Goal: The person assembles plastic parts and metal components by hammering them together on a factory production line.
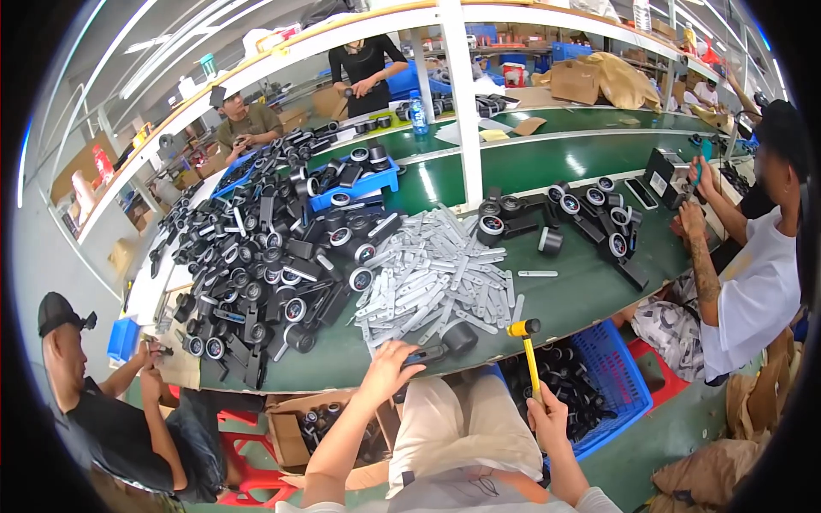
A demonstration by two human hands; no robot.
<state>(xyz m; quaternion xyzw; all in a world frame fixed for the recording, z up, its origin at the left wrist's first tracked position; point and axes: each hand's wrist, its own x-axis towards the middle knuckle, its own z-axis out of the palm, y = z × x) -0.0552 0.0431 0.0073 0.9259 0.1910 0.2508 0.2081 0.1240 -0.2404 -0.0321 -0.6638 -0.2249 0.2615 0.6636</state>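
Note:
At the table's front edge my left hand (392,368) grips the narrow end of a black part with a round drum-shaped head (460,339). Its thumb and fingers press on the flat body, and the drum lies toward the right. My right hand (549,419) is closed round the yellow handle of a small mallet (532,363). The mallet stands head up, its black and yellow head a little to the right of the drum. Just beyond my left hand is a heap of flat light grey plastic strips (428,282).
A big pile of black parts with round heads (256,265) covers the left of the green table (547,312). Below the edge stand a blue crate (629,376) and a cardboard box (291,440), both holding black parts. Co-workers sit at left and right. A white post (466,111) rises behind.

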